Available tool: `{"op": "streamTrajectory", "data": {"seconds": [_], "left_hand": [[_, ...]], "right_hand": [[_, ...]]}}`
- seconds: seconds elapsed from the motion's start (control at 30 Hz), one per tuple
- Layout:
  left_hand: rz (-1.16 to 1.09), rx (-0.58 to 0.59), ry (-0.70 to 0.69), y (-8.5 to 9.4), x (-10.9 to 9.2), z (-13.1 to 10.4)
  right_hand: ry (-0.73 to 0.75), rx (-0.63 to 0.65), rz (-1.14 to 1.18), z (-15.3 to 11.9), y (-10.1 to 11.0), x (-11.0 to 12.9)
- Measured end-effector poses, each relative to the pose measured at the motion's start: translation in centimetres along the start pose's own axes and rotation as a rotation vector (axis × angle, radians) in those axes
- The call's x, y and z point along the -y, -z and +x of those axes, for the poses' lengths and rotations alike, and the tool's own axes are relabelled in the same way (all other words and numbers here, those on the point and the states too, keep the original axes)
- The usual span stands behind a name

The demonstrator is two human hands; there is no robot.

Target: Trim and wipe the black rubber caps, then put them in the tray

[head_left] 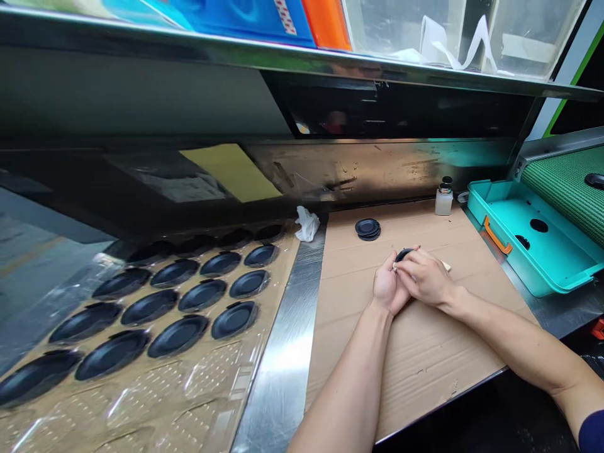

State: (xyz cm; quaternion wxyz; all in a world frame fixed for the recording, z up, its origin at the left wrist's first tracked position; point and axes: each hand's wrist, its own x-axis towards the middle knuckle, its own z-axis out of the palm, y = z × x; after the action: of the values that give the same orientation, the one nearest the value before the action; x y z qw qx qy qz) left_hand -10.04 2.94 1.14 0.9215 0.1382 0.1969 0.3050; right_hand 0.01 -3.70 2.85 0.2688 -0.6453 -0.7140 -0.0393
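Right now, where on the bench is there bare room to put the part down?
Bare cardboard lies near the front edge, and between the hands and the stack of black discs. The steel strip left of it is bare. The tray of black discs is crowded.

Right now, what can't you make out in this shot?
Head view only:
- Black part: mostly hidden by the left hand and right hand; its shape is unclear.
- Small bottle: too small to read.
- Black disc on the green belt: cut off by the right edge.

Cardboard sheet point(425, 352) on steel bench point(283, 352)
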Motion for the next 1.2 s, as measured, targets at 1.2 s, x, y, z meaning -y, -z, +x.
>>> {"op": "streamTrajectory", "data": {"seconds": [1.2], "left_hand": [[0.056, -0.007, -0.064, -0.2, 0.0, -0.2]], "right_hand": [[0.004, 0.037, -0.222, -2.1, 1.3, -0.8]]}}
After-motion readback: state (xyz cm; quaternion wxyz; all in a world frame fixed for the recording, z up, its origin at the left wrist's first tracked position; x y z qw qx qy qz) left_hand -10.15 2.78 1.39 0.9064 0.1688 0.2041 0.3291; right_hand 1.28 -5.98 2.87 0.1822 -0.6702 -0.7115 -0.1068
